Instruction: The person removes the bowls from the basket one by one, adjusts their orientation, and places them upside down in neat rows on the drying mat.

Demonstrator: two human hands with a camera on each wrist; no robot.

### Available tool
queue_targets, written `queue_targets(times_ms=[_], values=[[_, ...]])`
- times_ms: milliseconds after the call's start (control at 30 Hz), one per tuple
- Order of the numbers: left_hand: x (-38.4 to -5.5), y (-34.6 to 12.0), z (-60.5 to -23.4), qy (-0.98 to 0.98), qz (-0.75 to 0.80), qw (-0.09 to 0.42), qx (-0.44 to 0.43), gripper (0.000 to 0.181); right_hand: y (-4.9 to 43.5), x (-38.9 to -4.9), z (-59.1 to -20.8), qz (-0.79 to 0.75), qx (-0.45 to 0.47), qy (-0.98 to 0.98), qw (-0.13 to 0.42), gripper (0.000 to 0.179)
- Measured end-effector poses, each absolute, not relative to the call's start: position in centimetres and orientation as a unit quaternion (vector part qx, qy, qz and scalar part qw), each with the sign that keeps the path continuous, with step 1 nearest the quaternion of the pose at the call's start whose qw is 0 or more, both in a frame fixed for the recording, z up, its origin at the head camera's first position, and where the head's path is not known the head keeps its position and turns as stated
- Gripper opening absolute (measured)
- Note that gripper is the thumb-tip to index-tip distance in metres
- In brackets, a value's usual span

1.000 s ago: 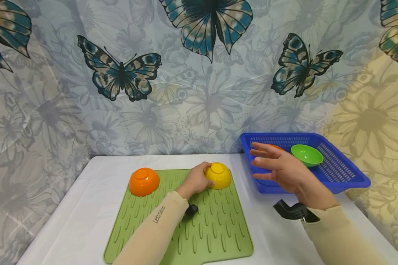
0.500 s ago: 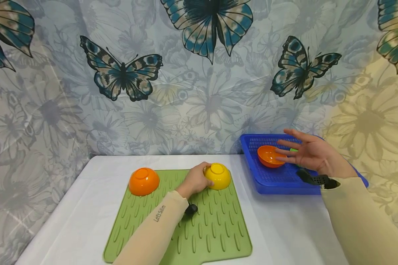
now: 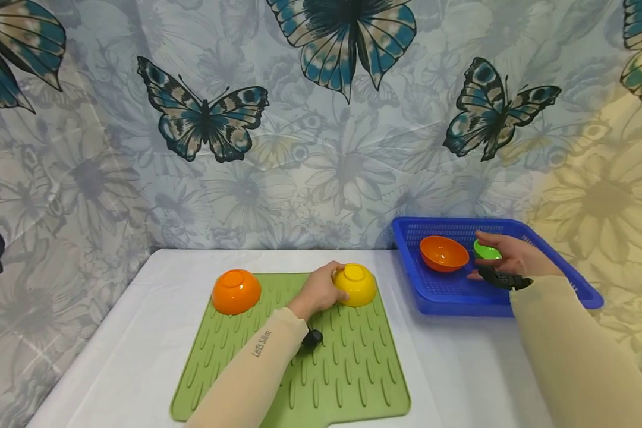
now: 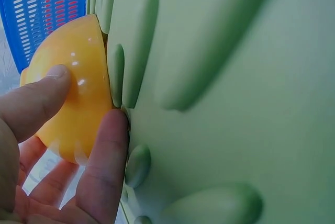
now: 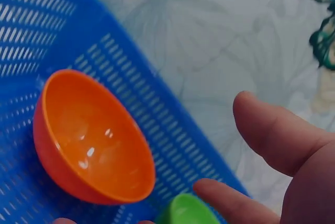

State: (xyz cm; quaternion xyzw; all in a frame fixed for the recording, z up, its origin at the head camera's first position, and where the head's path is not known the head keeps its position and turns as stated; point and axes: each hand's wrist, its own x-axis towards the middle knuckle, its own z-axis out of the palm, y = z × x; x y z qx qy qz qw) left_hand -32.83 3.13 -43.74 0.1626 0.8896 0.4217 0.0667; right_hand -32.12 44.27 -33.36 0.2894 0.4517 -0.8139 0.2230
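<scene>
On the green mat (image 3: 348, 374), a yellow bowl (image 3: 358, 285) sits upside down near the far right corner. My left hand (image 3: 315, 292) holds it from the left, thumb on its side and a finger by its rim in the left wrist view. In the blue basket (image 3: 460, 307), a green bowl (image 3: 487, 252) is partly hidden behind my right hand (image 3: 518, 257). That hand hovers at the green bowl with its thumb and fingers spread apart. An orange bowl (image 5: 99, 145) stands mouth up in the basket, left of the green one.
Another orange bowl (image 3: 236, 292) lies upside down at the mat's far left corner. White cloth (image 3: 112, 333) covers the table. Behind it hangs a butterfly-patterned backdrop (image 3: 342, 178), close to the basket's far side.
My right hand has moved right and then lowered into the basket, over to the green bowl, uncovering the orange bowl there. The left hand stays on the yellow bowl.
</scene>
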Motion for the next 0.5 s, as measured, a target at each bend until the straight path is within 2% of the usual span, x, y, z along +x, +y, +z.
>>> queue_targets(times_ms=[200, 500], values=[[-32.8, 3.4, -43.9, 0.889, 0.424, 0.071, 0.157, 0.066, 44.7, -32.8, -34.7, -0.814, 0.331, 0.417, 0.232, 0.085], [-33.0, 3.3, -44.2, 0.886, 0.432, 0.067, 0.152, 0.066, 45.0, -34.4, -35.2, -0.795, 0.371, 0.392, 0.279, 0.086]])
